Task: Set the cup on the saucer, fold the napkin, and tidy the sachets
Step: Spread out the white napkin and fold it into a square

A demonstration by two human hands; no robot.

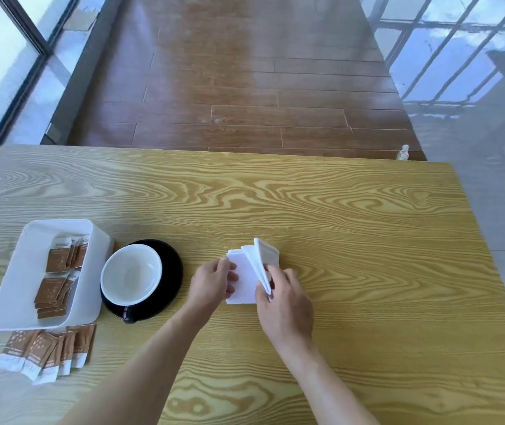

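Note:
A white napkin (pixel 246 276) lies mid-table, its right half lifted upright like a page. My right hand (pixel 285 305) pinches that raised flap at its near edge. My left hand (pixel 213 282) presses the flat left part down with its fingertips. To the left, a black cup with a white inside (pixel 131 273) stands on a black saucer (pixel 173 265). Several brown sachets (pixel 53 280) lie inside a white tray (pixel 15 289). Several more brown sachets (pixel 47 351) are fanned out on the table in front of the tray.
The wooden table (pixel 352 225) ends at a far edge with brown floorboards beyond. A small pale bottle top (pixel 404 151) shows past the far right edge. Glass panes flank both sides.

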